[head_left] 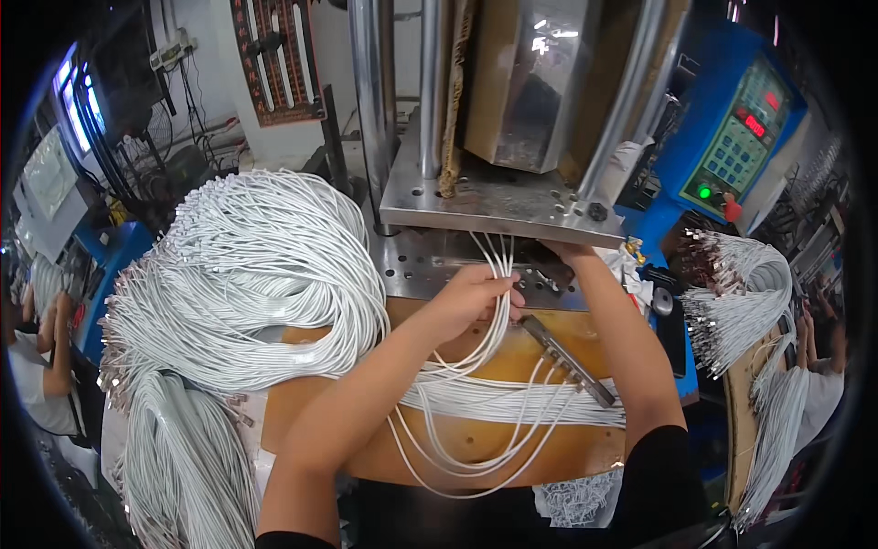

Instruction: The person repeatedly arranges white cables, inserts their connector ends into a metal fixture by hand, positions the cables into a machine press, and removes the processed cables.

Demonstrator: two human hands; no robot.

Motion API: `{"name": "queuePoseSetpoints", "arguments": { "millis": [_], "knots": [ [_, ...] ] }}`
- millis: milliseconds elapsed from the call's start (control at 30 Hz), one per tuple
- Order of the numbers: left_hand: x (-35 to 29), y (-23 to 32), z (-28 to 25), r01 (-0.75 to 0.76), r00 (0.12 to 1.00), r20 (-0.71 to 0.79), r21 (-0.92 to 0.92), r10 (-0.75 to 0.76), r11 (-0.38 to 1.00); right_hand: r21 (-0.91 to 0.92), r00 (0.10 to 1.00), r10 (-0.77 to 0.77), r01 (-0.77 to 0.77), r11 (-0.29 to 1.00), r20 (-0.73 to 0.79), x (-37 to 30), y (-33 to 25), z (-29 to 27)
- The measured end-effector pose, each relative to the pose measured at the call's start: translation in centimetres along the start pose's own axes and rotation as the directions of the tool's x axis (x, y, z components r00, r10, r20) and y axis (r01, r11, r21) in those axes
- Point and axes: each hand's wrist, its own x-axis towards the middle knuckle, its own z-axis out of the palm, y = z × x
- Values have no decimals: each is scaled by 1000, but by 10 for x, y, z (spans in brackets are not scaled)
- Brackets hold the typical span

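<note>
Several thin white round cables [499, 316], gripped in the left hand [472, 295], lead far beneath the thick grey steel press plate [494, 216]; right hand [569, 249] mostly hidden there, grip unreadable, so an early plate drop could crush it.

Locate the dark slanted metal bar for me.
In the head view, the dark metal bar sits right of centre, between the left hand and the right forearm, its near end over the white cables.

A white wall [216, 77] (bluish light [70, 99] leftward) stands behind.
</note>
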Motion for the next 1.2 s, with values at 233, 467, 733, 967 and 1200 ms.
{"name": "queuePoseSetpoints", "arguments": {
  "millis": [233, 467, 733, 967, 1200],
  "knots": [
    [2, 19, 17, 79, 997, -19, 61, -78, 995, -16, 806, -180, 208, 978, -564, 37, 72, 77],
    [-25, 38, 23, 87, 986, 140, 13, -88, 996, 391, 961, -5, 117, 913, -277, -43, 15, -11],
    [-112, 69, 59, -66, 841, 410, 723, -352, 687, 417, 996, 39, -1, 909, -84, -122, -5, -33],
    [-207, 184, -70, 473, 569, -632, 775, 526, 420, -6, 989, -55, 54, 999, -134, -156, 3, -36],
    [-122, 53, 42, -253, 879, 289, 957, 379, -141, 72, 994, -109, 111, 991, -30, -202, 1, -68]
  ]
}}
